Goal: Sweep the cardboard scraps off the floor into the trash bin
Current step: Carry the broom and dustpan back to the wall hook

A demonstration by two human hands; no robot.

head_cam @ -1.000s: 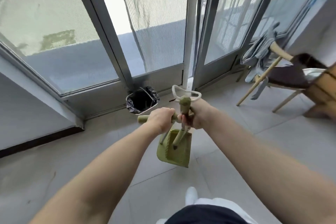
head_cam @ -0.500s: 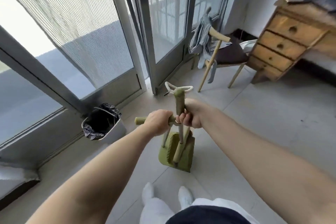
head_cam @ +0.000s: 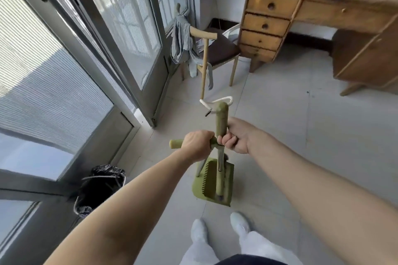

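We hold the green dustpan (head_cam: 213, 183) upright just above the floor (head_cam: 280, 135), taking it as our landmark. Our left hand (head_cam: 197, 146) is wrapped closed around its crossbar handle (head_cam: 176, 143); our right hand (head_cam: 237, 135) is curled shut on the broom handle (head_cam: 221, 118), which rises straight above the pan, the broom nested inside it. The trash bin (head_cam: 99, 189), lined with a black bag, stands well to the left of the pan, against the glass door (head_cam: 64, 92). A chair (head_cam: 215, 54) and wooden drawers (head_cam: 262, 28) lie beyond the pan. No cardboard scraps show on the floor near the pan; whether any lie inside it we cannot tell. We judge sweeping either unstarted or finished, and cannot tell which.
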